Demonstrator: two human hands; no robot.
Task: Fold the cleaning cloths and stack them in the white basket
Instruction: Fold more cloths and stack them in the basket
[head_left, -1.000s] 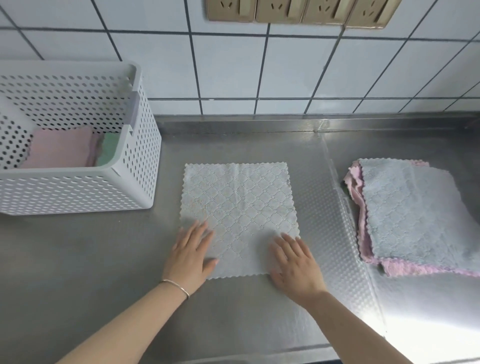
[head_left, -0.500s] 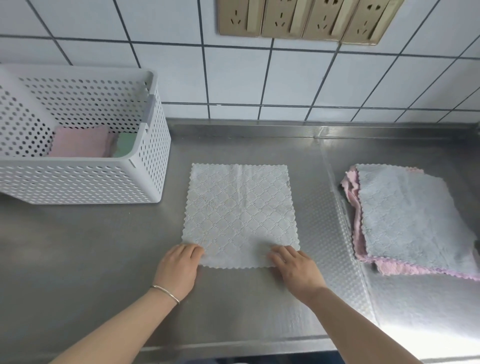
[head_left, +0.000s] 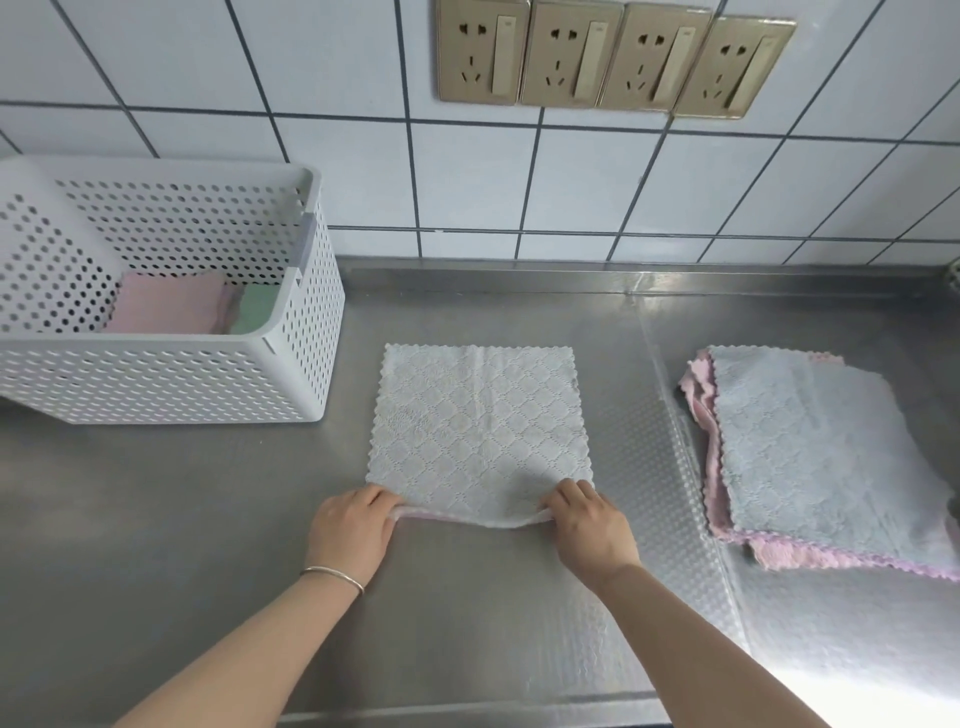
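Observation:
A pale grey cleaning cloth (head_left: 478, 421) lies spread flat on the steel counter, in the middle. My left hand (head_left: 353, 530) pinches its near left corner and my right hand (head_left: 587, 525) pinches its near right corner. The near edge is lifted a little and curls upward between them. The white perforated basket (head_left: 166, 374) stands at the back left. Inside it lie a folded pink cloth (head_left: 166, 306) and a folded green cloth (head_left: 254, 306). A pile of unfolded cloths (head_left: 810, 452), grey on top and pink beneath, sits at the right.
The steel counter (head_left: 156, 545) runs to a tiled wall with a row of sockets (head_left: 613, 57). A textured mat strip (head_left: 654, 467) lies between the spread cloth and the pile. The counter's front edge is close below my forearms.
My hands slid back from lying flat on the cloth to its near corners, curled round them, and raised the near edge off the counter.

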